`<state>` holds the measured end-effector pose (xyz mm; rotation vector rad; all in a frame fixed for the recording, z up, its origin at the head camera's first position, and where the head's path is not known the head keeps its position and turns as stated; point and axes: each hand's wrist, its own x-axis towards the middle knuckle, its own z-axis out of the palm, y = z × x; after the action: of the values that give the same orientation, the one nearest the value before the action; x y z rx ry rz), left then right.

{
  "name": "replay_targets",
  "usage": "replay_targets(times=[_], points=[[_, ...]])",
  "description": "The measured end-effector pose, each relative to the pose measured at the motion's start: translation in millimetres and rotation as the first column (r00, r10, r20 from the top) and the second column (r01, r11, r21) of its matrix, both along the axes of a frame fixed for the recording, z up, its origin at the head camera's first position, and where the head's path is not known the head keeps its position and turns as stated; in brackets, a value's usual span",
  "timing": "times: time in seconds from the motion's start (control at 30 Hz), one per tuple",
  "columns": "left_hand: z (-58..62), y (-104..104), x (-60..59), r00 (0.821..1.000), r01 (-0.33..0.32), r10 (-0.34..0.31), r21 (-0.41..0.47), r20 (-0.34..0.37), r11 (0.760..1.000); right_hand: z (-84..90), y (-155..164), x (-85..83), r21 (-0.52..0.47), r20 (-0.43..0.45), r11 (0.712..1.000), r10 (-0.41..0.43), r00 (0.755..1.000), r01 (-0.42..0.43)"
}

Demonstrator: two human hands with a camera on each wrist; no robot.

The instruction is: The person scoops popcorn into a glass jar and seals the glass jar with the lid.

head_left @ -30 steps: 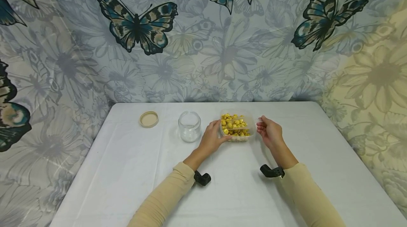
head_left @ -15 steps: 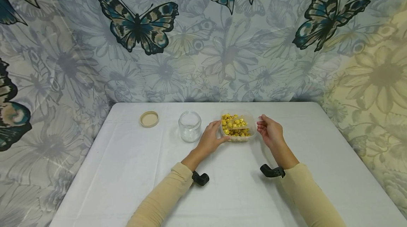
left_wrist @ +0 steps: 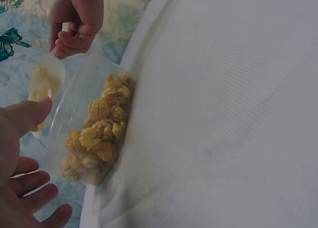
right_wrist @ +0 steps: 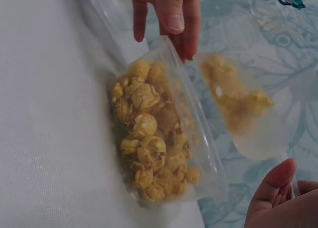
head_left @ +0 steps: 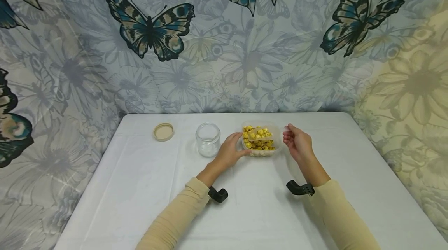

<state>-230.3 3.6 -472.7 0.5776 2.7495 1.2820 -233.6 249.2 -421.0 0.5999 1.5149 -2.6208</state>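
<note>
A clear plastic container (head_left: 278,147) of yellow popcorn (head_left: 262,147) stands on the table. My right hand (head_left: 298,143) pinches the thin handle of a translucent scoop (right_wrist: 258,138). Popcorn fills part of the scoop, which is above the container in the head view. My left hand (head_left: 229,151) is at the container's left side, thumb and fingers spread and fairly straight. Whether the fingertips touch the wall is hard to tell. To the left of that hand stands a clear glass jar (head_left: 208,141) without a lid. Farther left lies a round beige-rimmed lid (head_left: 163,131).
A white cloth covers the table (head_left: 115,187). Behind it hangs a butterfly-patterned backdrop (head_left: 224,75), close to the table's far edge. A black wrist camera (head_left: 218,194) sits on the left wrist, and another wrist camera (head_left: 300,187) on the right.
The scoop of popcorn has risen slightly above the container, exposing more popcorn below. My left hand has shifted a little left. The right hand still holds the scoop; jar and lid have not moved.
</note>
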Motion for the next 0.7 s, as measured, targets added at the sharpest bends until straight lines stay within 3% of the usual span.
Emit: replay_targets(times=[0.33, 0.7], points=[[15.7, -2.7, 2.8, 1.0, -0.004, 0.004, -0.002, -0.005, 1.0, 8.3, -5.0, 3.3, -0.045, -0.037, 0.999, 0.021, 0.999, -0.022], [42.4, -9.7, 9.5, 0.998, 0.01, -0.009, 0.027, -0.057, 1.0, 15.5, -12.3, 2.2, -0.069, -0.101, 0.996, 0.052, 0.994, -0.059]])
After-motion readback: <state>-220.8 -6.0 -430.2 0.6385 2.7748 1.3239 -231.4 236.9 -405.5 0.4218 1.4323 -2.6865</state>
